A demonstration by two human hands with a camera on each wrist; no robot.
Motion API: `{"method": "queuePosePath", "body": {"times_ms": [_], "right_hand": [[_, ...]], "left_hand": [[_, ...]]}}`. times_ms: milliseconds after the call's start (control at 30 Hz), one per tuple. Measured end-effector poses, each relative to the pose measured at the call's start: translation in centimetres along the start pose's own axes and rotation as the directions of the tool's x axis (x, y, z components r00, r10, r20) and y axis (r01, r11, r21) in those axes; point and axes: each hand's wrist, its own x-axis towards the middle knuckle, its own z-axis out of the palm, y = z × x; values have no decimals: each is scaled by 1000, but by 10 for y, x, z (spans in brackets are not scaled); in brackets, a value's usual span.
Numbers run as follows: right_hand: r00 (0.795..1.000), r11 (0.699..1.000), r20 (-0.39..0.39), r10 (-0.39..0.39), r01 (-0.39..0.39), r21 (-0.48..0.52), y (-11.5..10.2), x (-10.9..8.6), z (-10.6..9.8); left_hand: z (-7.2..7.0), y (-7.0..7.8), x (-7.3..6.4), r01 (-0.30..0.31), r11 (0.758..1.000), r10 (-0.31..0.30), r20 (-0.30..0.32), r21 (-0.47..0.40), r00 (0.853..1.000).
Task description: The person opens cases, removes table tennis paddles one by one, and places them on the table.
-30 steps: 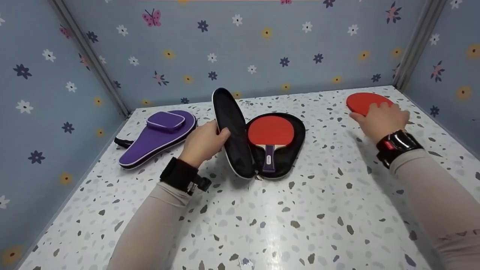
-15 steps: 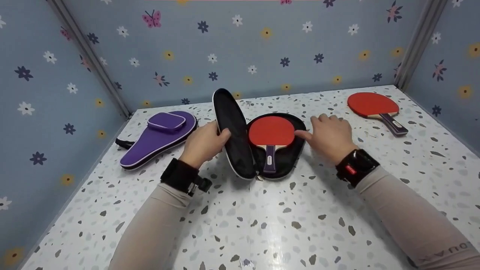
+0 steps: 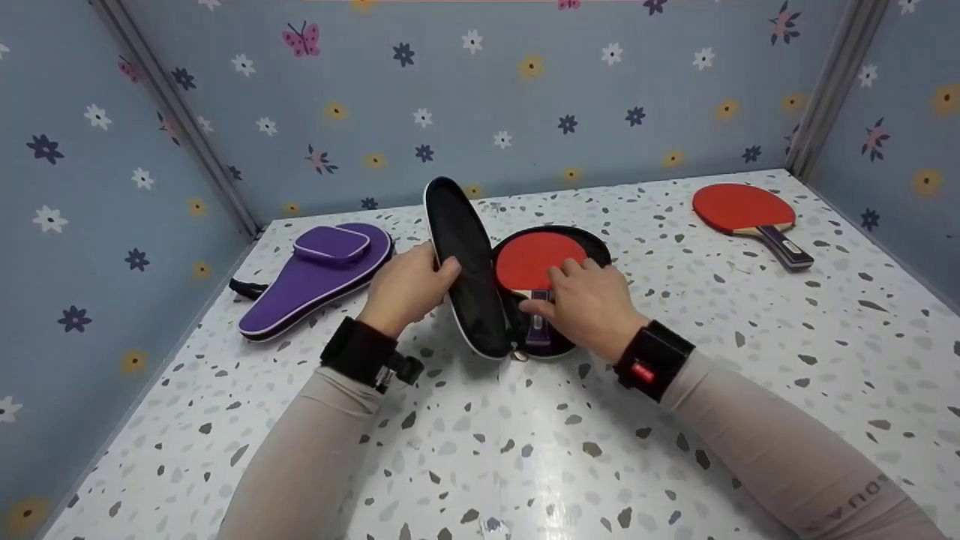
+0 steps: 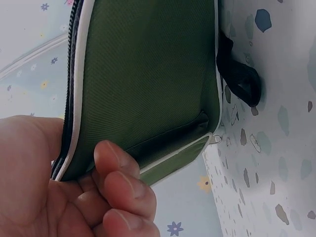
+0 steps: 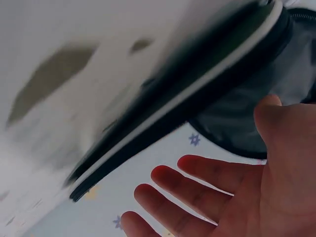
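Observation:
An unzipped table tennis paddle case (image 3: 596, 246) lies on the table, black inside with white piping; its lid (image 3: 466, 274) stands raised to the left. My left hand (image 3: 409, 289) grips the lid's edge, thumb on the inner side. In the left wrist view the lid's outside (image 4: 148, 74) looks green. A red paddle (image 3: 529, 259) with a dark purple handle lies in the case's base. Over that paddle is my right hand (image 3: 596, 311), fingers spread and hiding part of the blade and handle. The right wrist view shows its fingers (image 5: 177, 202) apart, holding nothing.
A purple paddle case (image 3: 319, 281) with a small front pocket lies on the left of the speckled table (image 3: 450, 465). Another red paddle (image 3: 742, 208) lies at the back right, its handle pointing forward. Flowered panels (image 3: 495, 97) enclose the back and sides.
My right hand has let go of the paddle at the back right and moved left over the paddle in the case. The left hand and the lid have stayed put.

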Motion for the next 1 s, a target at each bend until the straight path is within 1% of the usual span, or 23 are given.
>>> {"method": "queuePosePath", "body": {"times_ms": [100,200,367,500,600,700,867,1000], "right_hand": [[1000,1000,-6,-15,15,-14,-10,-1,1],[1000,1000,-14,-4,4,-8,-15,-2,1],[1000,1000,-10,16,-16,-6,-18,-3,2],[1000,1000,-6,0,0,-2,-19,-4,3],[1000,1000,-13,-16,16,22,-18,-5,3],[1000,999,21,-12,11,51,-17,-3,1],[992,998,126,15,-24,66,-17,2,-2],[989,999,148,17,-24,40,-15,2,-1]], "left_hand": [[0,1,0,-1,1000,1,-5,3,1000],[0,2,0,0,1000,0,-8,1,1000],[0,2,1,12,1000,-12,4,-9,1000],[0,1,0,11,1000,-11,4,-4,1000],[1,0,0,7,1000,-7,-2,-1,1000],[0,0,-1,3,1000,-3,-6,-4,1000],[0,1,-1,-1,1000,1,-2,-4,1000],[1,2,0,6,1000,-6,3,-2,1000]]}}
